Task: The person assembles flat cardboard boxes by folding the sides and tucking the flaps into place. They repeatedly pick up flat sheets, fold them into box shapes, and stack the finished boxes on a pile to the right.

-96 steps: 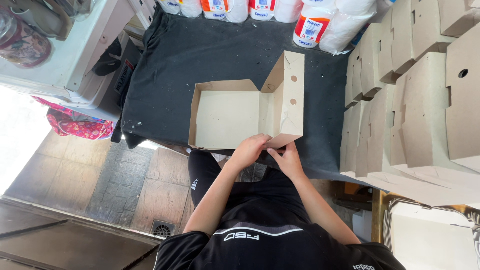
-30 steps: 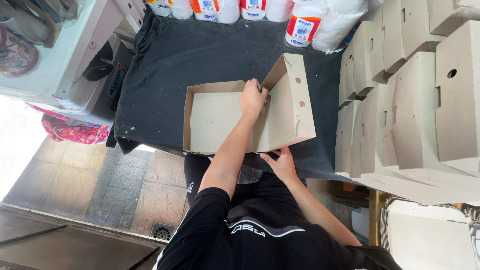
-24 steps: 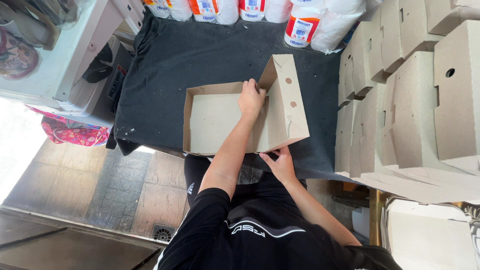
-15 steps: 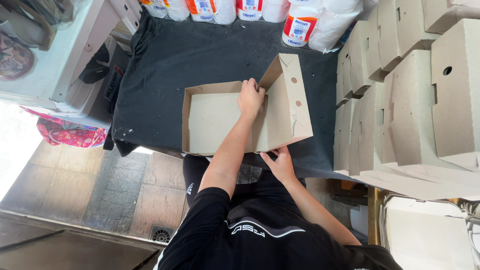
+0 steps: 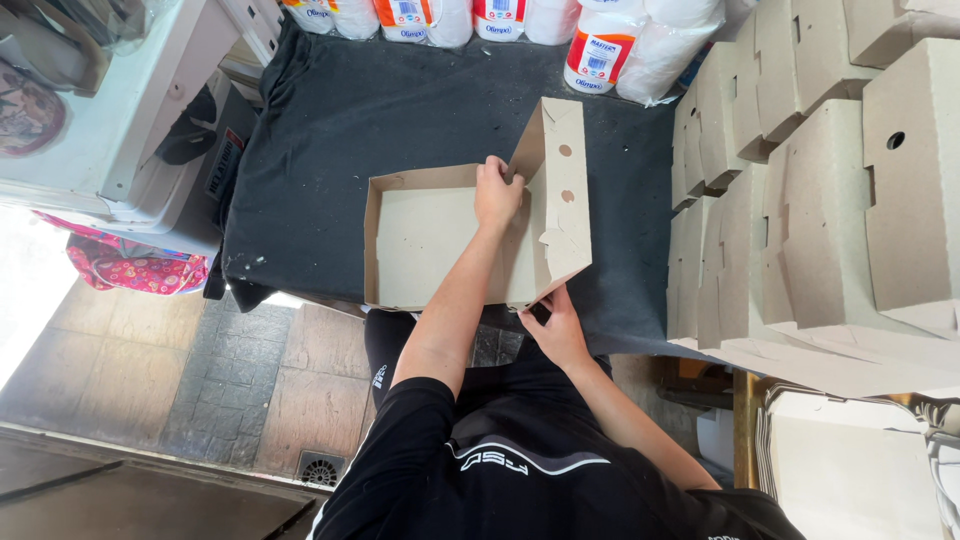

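Note:
A shallow brown cardboard box (image 5: 420, 235) lies on the black cloth (image 5: 340, 130), its lid (image 5: 560, 190) standing up on the right side. My left hand (image 5: 497, 192) reaches over the box and grips the far corner where the back wall meets the lid. My right hand (image 5: 553, 325) pinches the near corner of the lid at the table's front edge.
A stack of folded cardboard boxes (image 5: 820, 200) fills the right side. Wrapped paper rolls (image 5: 620, 45) line the far edge of the cloth. A white appliance (image 5: 110, 110) and a pink patterned bag (image 5: 130, 270) stand at the left, above a paved floor (image 5: 180, 380).
My left hand moved from the near corner across the box to its far corner. The lid has swung more upright; my right hand stays at the near corner.

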